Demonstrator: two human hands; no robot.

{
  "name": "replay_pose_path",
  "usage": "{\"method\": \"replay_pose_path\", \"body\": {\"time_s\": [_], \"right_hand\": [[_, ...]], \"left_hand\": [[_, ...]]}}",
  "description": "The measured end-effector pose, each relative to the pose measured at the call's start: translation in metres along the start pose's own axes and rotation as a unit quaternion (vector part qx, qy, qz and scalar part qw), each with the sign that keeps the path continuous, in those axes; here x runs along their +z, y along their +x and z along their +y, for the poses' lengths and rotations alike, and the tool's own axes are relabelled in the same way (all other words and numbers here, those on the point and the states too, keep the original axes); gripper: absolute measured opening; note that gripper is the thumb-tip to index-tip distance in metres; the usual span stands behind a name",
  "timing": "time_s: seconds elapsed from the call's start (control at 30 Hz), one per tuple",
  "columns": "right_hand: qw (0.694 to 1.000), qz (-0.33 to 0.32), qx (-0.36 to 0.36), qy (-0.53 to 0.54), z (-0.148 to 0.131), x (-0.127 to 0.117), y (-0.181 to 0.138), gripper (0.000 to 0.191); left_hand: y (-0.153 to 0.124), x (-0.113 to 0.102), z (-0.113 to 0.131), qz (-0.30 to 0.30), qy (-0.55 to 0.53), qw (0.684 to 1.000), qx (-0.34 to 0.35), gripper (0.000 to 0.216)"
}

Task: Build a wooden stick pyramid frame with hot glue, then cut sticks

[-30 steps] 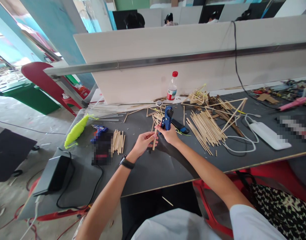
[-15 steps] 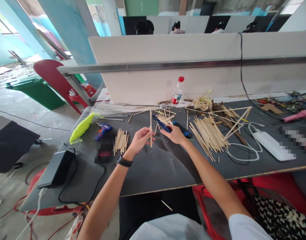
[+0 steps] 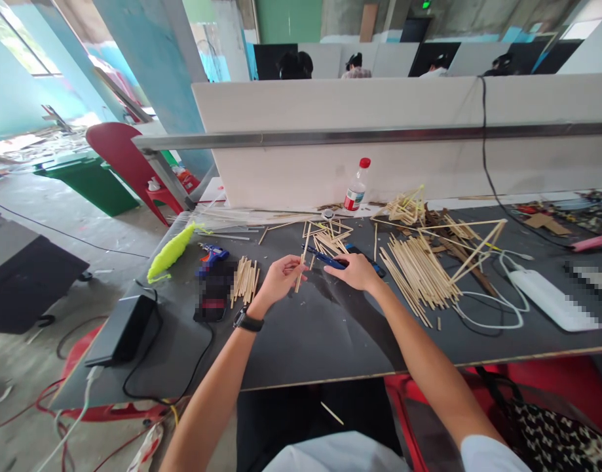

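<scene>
My left hand pinches a thin wooden stick that leans up and to the right over the dark table. My right hand lies just right of it, closed on a blue cutter tool that rests low and points left toward the stick. A black watch sits on my left wrist. A small pile of short cut sticks lies left of my left hand. A large heap of long sticks lies right of my right hand.
A blue glue gun, a yellow-green fuzzy object and a black power adapter lie at the left. A red-capped bottle stands by the white partition. A stick frame, white cable and white power strip lie at the right. People sit beyond the partition.
My right hand has lowered the blue cutter from upright to lying flat near the table. The stick in my left hand has tilted from upright to leaning right.
</scene>
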State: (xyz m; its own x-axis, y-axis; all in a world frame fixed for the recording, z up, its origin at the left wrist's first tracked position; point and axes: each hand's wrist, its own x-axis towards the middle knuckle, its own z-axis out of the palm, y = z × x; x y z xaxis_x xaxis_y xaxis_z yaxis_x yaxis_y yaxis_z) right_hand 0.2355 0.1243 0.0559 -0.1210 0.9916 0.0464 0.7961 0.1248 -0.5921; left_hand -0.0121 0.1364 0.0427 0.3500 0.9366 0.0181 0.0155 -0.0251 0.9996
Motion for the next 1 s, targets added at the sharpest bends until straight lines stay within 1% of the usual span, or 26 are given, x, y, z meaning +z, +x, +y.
{"method": "replay_pose_path", "body": {"time_s": [0.13, 0.33, 0.53, 0.87, 1.0], "right_hand": [[1.000, -0.013, 0.006, 0.001, 0.000, -0.003, -0.001, 0.049], [0.998, -0.002, 0.009, -0.059, -0.003, -0.001, -0.002, 0.049], [0.997, 0.001, 0.011, -0.078, -0.006, -0.001, -0.003, 0.049], [0.998, 0.005, 0.024, -0.064, -0.010, -0.002, -0.006, 0.046], [0.998, 0.003, 0.020, -0.062, -0.009, -0.003, -0.006, 0.046]], "left_hand": [[0.000, -0.001, 0.001, 0.015, 0.005, 1.000, -0.014, 0.044], [0.000, -0.002, 0.000, 0.034, 0.023, 0.999, -0.010, 0.041], [0.001, 0.000, -0.004, 0.039, 0.030, 0.999, -0.013, 0.040], [0.001, 0.001, -0.008, 0.073, 0.110, 0.991, 0.033, 0.030], [0.001, 0.001, -0.006, 0.061, 0.078, 0.995, 0.003, 0.035]]}}
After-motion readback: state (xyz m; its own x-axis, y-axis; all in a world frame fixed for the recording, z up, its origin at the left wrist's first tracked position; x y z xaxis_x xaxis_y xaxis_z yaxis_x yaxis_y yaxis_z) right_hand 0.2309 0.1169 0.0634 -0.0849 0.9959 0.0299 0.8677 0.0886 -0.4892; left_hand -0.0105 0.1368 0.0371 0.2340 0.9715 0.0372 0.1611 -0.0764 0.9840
